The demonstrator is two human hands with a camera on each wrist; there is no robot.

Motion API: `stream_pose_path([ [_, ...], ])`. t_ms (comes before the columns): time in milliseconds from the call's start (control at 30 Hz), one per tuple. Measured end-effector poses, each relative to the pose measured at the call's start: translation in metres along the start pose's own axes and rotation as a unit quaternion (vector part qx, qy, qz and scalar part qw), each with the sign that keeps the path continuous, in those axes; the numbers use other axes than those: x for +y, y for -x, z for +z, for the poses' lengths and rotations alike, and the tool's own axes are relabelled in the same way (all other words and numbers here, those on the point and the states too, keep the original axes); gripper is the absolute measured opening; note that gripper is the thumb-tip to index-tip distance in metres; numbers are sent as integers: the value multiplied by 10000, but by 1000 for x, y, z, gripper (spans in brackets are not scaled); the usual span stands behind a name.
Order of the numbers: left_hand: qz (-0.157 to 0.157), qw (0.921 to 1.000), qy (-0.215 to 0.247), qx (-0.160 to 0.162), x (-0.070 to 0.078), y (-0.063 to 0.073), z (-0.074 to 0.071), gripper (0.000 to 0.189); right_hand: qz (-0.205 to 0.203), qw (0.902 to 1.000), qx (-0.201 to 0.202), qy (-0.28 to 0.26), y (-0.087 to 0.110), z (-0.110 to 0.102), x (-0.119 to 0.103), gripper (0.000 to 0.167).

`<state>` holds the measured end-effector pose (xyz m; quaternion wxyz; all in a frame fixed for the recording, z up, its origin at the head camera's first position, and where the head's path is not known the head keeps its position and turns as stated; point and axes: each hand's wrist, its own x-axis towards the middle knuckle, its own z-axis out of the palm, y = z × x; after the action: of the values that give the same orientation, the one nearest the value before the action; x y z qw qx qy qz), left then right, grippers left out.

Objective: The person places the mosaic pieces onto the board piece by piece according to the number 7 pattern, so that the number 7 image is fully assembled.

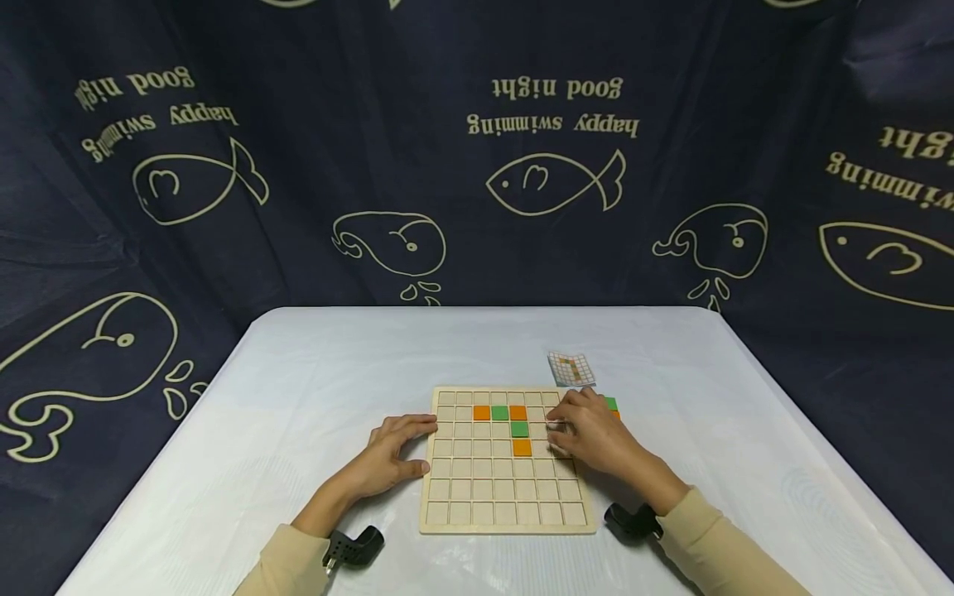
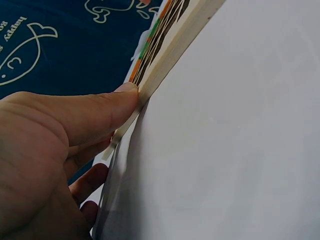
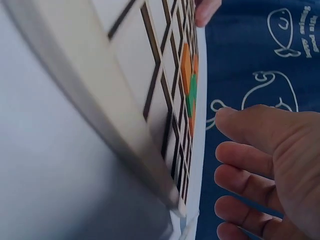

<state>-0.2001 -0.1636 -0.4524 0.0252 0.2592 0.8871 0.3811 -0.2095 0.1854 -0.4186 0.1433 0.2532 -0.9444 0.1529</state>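
Note:
A square wooden grid board [image 1: 504, 490] lies on the white table. In its upper part, orange [image 1: 482, 413], green [image 1: 500, 413] and orange [image 1: 517, 412] tiles form a row. Below the row's right end sit a green tile [image 1: 519, 430] and an orange tile [image 1: 522, 448]. My left hand [image 1: 387, 457] rests against the board's left edge, its thumb [image 2: 117, 107] touching the side in the left wrist view. Over the board's right side is my right hand [image 1: 596, 430], fingers loosely bent, with nothing between thumb and fingers in the right wrist view [image 3: 260, 170].
Partly behind my right hand, a green tile [image 1: 611, 403] and an orange tile [image 1: 615, 415] lie right of the board. A small card [image 1: 571, 369] printed with a grid and coloured squares lies beyond the board's top right corner. A dark patterned curtain [image 1: 462, 174] hangs behind the table.

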Motion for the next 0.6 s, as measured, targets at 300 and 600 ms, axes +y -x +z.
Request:
stream_pose_path([
  [300, 1, 10000, 50, -18, 0, 0, -1, 56, 304, 9993, 192, -93, 0, -9, 18, 25],
  [600, -57, 9999, 140, -58, 0, 0, 0, 56, 725, 9971, 228, -94, 1, -11, 37, 26],
])
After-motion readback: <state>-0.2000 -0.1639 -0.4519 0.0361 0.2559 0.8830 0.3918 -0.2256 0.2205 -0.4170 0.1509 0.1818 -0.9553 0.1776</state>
